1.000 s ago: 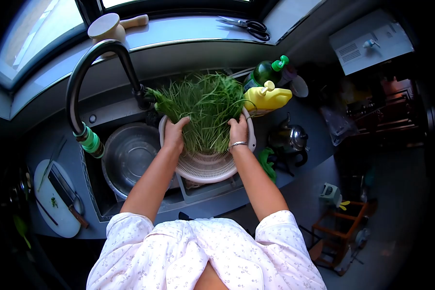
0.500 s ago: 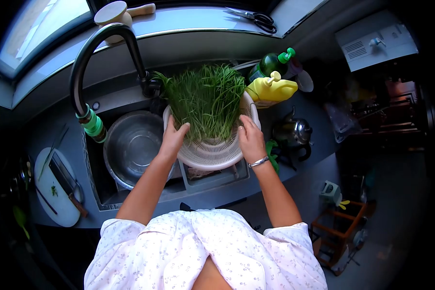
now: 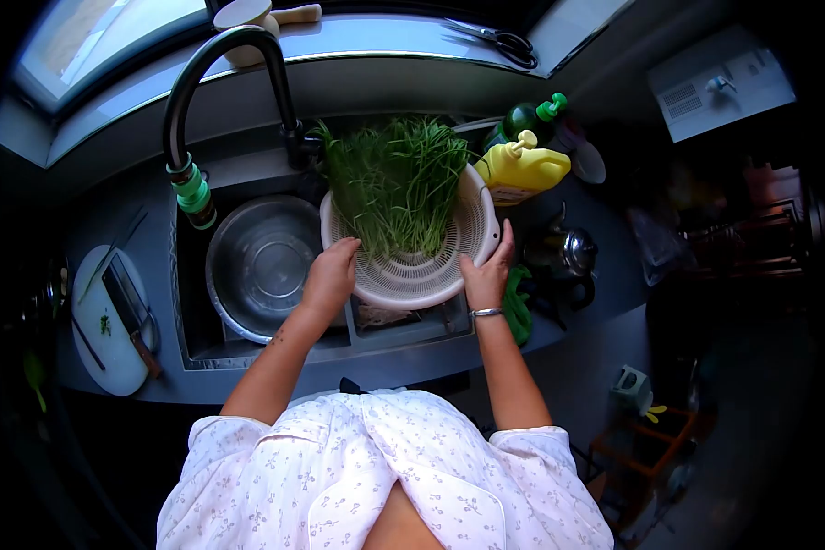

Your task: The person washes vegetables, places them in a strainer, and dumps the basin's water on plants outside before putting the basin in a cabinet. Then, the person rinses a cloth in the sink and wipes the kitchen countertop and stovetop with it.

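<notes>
A white plastic colander (image 3: pixel 412 286) sits over the right part of the sink, a thick bunch of long green leafy stalks (image 3: pixel 396 188) lying in it. The stalks stick out past its far rim. My left hand (image 3: pixel 332 275) is closed on the near left rim, its fingers partly hidden. On the right side, my right hand (image 3: pixel 488 273) grips the rim with the thumb inside and the fingers outside. A bracelet circles that wrist.
Left of the colander, a metal basin (image 3: pixel 264 266) sits in the sink under a black faucet (image 3: pixel 176 115). A yellow pump bottle (image 3: pixel 533 170) and a kettle (image 3: pixel 570 249) stand at right. A knife (image 3: pixel 124 298) lies on a white cutting board (image 3: pixel 101 362) at far left.
Both hands have moved along the colander's rim toward its near side. My right hand has left the stalks' edge and now clasps the rim. The view has shifted slightly.
</notes>
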The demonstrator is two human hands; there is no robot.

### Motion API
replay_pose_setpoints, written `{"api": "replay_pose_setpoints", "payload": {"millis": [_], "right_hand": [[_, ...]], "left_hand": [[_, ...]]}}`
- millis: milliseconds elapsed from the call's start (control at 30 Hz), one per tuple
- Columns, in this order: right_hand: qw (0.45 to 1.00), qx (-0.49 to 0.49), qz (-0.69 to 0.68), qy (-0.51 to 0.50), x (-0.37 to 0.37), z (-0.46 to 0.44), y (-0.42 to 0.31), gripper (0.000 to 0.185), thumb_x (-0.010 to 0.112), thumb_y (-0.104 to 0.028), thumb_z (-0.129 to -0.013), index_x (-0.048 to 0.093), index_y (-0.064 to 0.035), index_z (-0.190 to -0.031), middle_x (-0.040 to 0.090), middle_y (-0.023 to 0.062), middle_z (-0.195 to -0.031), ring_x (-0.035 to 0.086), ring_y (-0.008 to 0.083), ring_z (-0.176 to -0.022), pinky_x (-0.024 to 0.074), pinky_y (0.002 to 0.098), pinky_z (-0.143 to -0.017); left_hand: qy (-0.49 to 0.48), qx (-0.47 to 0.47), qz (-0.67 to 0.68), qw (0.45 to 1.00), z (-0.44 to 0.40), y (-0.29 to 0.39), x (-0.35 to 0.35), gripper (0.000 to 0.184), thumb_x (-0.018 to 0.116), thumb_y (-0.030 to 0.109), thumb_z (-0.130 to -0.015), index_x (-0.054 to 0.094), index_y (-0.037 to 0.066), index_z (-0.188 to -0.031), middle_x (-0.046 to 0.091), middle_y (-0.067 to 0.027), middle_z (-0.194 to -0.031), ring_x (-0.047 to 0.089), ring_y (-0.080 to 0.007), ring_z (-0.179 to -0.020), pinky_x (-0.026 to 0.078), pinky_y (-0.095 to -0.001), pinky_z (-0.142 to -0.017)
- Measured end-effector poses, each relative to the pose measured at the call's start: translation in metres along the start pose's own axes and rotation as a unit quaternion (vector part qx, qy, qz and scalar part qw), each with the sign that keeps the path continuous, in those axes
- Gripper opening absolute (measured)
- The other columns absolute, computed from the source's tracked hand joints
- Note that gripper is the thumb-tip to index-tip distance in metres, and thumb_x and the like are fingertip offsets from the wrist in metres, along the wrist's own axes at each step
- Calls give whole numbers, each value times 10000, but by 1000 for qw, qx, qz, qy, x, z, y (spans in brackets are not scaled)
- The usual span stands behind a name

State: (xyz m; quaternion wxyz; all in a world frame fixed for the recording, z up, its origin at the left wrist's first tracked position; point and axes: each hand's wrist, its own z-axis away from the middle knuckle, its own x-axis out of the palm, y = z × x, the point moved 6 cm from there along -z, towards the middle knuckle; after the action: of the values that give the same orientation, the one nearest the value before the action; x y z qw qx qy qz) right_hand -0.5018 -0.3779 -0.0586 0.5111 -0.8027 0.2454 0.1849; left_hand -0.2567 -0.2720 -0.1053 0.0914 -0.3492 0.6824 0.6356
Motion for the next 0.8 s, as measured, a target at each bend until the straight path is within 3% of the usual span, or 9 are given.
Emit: {"api": "replay_pose_setpoints", "payload": {"millis": [33, 100, 133, 233, 367, 433, 500, 633, 800], "right_hand": [[1000, -2, -2, -2, 0, 2, 10, 605, 672, -9, -629, 472, 4, -1200, 451, 202, -1280, 443, 324, -1196, 359, 400, -1010], [931, 289, -184, -126, 21, 18, 71, 527, 659, -4, -633, 505, 31, -1136, 580, 177, -1109, 563, 276, -1043, 451, 351, -893], [912, 327, -198, -148, 26, 19, 77, 398, 624, 25, -623, 547, 43, -1014, 633, 127, -895, 615, 227, -839, 496, 318, -731], [889, 366, -259, -99, 15, 22, 82, 305, 605, 47, -603, 559, 39, -905, 612, 109, -819, 592, 198, -733, 485, 305, -648], [886, 354, -285, -87, 4, 36, 77, 320, 565, 87, -638, 538, 16, -949, 585, 68, -813, 559, 173, -683, 476, 278, -619], [890, 353, -273, -92, -10, 44, 72, 326, 566, 82, -640, 536, 12, -956, 580, 57, -815, 550, 163, -688, 473, 273, -628], [883, 357, -291, -86, -28, 57, 60, 331, 567, 78, -644, 533, 8, -966, 576, 48, -839, 544, 153, -722, 470, 267, -662], [876, 361, -312, -75, -64, 88, 30, 369, 537, 96, -654, 535, 10, -1012, 577, 53, -911, 553, 161, -801, 467, 259, -731], [871, 368, -322, -56, -101, 134, 5, 414, 493, 111, -655, 514, 32, -1061, 568, 90, -983, 563, 209, -865, 487, 301, -794]], "left_hand": [[3, -2, -1, 1000, 2, 4, -2, 254, 523, 6, -824, 602, -27, -1063, 602, -211, -1092, 568, -365, -1027, 464, -397, -885], [4, 1, 21, 1000, 4, 17, -8, 248, 527, -33, -790, 624, -6, -1016, 624, -184, -1050, 588, -350, -989, 484, -393, -839], [6, 0, 20, 1000, 5, 21, -10, 248, 527, -33, -790, 624, -6, -1016, 624, -184, -1050, 588, -350, -989, 484, -393, -839], [-15, 7, 11, 1000, 8, 33, -10, 285, 523, -69, -764, 618, 7, -1021, 619, -176, -1050, 589, -344, -980, 491, -379, -818], [32, 52, 18, 998, 10, 61, -19, 303, 563, -62, -749, 594, 24, -1037, 573, -151, -1006, 605, -320, -848, 502, -359, -748], [65, 130, -20, 989, 17, 75, -20, 303, 580, -30, -712, 609, 59, -1001, 604, -114, -863, 594, -309, -814, 474, -395, -711], [43, 181, -120, 975, 26, 88, -15, 247, 663, 83, -681, 623, 118, -922, 622, -19, -725, 597, -225, -748, 422, -359, -685], [-82, 193, -82, 974, 54, 101, 1, 170, 614, 125, -725, 629, 111, -893, 627, -19, -729, 611, -199, -744, 424, -336, -743], [-82, 270, -69, 957, 95, 133, -14, 108, 589, 99, -720, 632, 119, -816, 593, -3, -725, 584, -184, -779, 405, -331, -752]]}}
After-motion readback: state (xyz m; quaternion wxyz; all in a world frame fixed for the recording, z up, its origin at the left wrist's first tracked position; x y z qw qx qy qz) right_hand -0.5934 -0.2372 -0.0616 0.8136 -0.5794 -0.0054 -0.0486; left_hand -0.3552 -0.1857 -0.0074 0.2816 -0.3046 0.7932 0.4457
